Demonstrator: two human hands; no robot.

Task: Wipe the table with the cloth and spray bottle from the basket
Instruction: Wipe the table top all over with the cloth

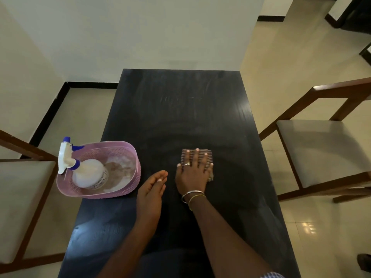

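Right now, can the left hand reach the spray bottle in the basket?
Probably yes: the left hand holds nothing and is just beside the basket. The spray bottle sits uncovered in it, with nothing between.

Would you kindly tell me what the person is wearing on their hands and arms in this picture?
The right hand carries a ring on one finger, and its wrist has bangles, one silvery and at least one thinner and gold-toned. The edge of a checked sleeve shows on the right upper arm. The left hand and forearm show no jewellery or sleeve.
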